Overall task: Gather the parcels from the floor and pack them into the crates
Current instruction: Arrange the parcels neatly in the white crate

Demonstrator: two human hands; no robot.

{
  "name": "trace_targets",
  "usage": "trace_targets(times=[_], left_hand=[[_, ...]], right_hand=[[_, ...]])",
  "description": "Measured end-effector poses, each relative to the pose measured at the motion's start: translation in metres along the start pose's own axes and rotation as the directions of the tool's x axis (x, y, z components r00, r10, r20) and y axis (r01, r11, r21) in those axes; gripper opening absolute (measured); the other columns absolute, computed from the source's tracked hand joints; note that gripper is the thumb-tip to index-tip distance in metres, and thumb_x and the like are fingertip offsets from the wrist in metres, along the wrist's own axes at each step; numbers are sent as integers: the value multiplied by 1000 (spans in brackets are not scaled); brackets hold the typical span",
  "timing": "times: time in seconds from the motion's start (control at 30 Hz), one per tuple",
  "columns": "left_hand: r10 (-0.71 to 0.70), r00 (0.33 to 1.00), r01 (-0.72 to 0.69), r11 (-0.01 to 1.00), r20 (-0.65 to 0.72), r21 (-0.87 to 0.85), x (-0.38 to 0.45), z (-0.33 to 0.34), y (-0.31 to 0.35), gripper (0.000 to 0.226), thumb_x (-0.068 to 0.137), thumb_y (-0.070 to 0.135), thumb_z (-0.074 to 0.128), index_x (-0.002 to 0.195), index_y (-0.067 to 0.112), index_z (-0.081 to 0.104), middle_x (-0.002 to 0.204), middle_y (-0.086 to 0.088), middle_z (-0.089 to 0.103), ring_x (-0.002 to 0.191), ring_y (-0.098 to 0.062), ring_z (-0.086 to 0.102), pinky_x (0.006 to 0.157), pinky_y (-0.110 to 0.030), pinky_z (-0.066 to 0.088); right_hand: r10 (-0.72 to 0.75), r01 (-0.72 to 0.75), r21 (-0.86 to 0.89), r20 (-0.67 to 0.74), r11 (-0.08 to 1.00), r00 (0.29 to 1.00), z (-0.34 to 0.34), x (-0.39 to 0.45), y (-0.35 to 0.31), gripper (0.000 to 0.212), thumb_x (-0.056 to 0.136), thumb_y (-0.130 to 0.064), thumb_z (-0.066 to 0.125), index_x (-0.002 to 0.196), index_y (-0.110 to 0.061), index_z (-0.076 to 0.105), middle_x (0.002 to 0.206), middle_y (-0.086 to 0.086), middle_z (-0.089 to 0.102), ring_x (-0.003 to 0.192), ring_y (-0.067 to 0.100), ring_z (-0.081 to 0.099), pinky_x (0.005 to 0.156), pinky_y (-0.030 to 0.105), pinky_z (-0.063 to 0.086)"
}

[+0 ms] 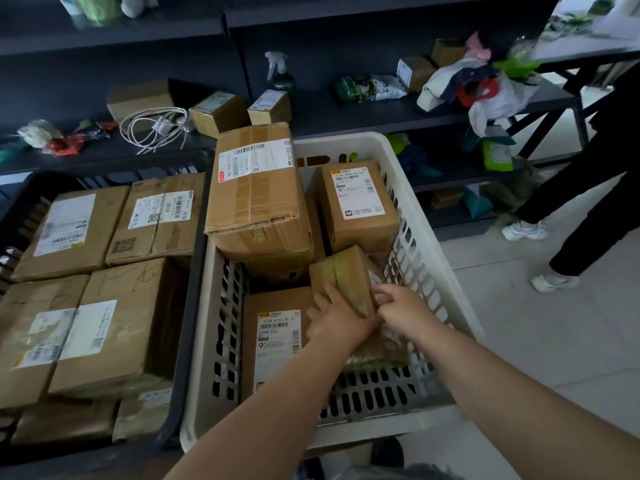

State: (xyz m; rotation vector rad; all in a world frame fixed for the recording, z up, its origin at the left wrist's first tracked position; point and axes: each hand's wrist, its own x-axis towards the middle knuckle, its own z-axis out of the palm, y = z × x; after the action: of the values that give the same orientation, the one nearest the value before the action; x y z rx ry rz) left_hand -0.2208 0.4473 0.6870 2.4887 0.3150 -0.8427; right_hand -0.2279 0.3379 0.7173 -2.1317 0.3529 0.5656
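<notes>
Inside the white crate (pixel 433 237), toward its near right corner, a small brown parcel (pixel 343 278) stands tilted on end, and both hands are on it. The left hand (pixel 334 318) wraps the parcel's lower left side, fingers curled up against its face, grasping it. The right hand (pixel 403 306) meets the parcel's lower right edge with fingers bent inward, pinching at that edge or at the pale wrapping just beside it; which of the 2 cannot be told. Both forearms reach in from the near side over the crate's front rim, the left crossing above a flat labelled box (pixel 277 337) that lies on the crate floor. Behind the parcel, a large box (pixel 258 195) sits high at the crate's far left corner, overhanging the rim toward the black crate (pixel 188 341), and a medium labelled box (pixel 358 202) leans against the far right wall. The parcel touches or nearly touches the boxes behind it. Bare perforated floor shows along the crate's near wall, in front of the hands. The black crate to the left holds 4 brown boxes packed side by side on top of others. On the tiled floor (pixel 519 323) to the right, another person's legs (pixel 595 209) stand near the dark shelf (pixel 346 112).
</notes>
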Motion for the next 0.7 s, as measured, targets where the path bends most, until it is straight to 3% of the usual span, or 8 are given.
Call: trace_targets(times=[0.1,0.23,0.33,0.47,0.53,0.7], left_hand=[[-41,998,42,999,-45,22,5,2,6,121,63,81,48,145,24,-20,151,-15,7,136,-38,12,102,-49,32],[-76,997,74,996,-29,-54,11,-2,4,126,56,76,61,144,32,-19,147,-16,13,135,-40,13,102,-51,31],[-70,996,65,993,-47,-101,12,-2,0,124,55,73,63,144,35,-14,148,-15,14,134,-41,15,102,-51,32],[-88,995,81,986,-43,-144,15,-4,-3,120,56,71,62,144,35,-11,145,-13,18,132,-42,19,101,-53,32],[-123,992,118,980,-25,-160,16,-2,3,120,57,71,61,144,35,-13,146,-13,16,132,-42,20,101,-54,30],[-156,973,205,924,172,-323,13,16,23,125,64,59,69,135,43,-32,151,-14,-7,134,-42,24,107,-53,30]], right_hand=[[10,-9,28,-14,1000,1000,0,2,2,50,84,-3,45,131,-20,50,126,5,55,103,18,52,59,18,39],[57,-55,101,-17,993,998,0,7,5,43,86,-3,46,127,-16,53,132,6,52,117,22,48,82,27,40],[91,-90,93,-9,992,996,-2,8,4,46,87,-6,46,133,-15,47,139,8,46,124,24,44,90,29,38],[186,-185,-12,91,983,978,2,6,0,50,85,-9,46,135,-9,41,129,13,49,98,21,47,72,28,40],[219,-216,-38,115,976,969,4,7,-2,47,85,-6,42,133,-3,42,122,17,53,94,25,52,69,28,43],[180,-178,-70,22,982,983,-7,9,1,29,87,-4,40,114,-1,54,102,17,55,86,27,53,69,28,40]])
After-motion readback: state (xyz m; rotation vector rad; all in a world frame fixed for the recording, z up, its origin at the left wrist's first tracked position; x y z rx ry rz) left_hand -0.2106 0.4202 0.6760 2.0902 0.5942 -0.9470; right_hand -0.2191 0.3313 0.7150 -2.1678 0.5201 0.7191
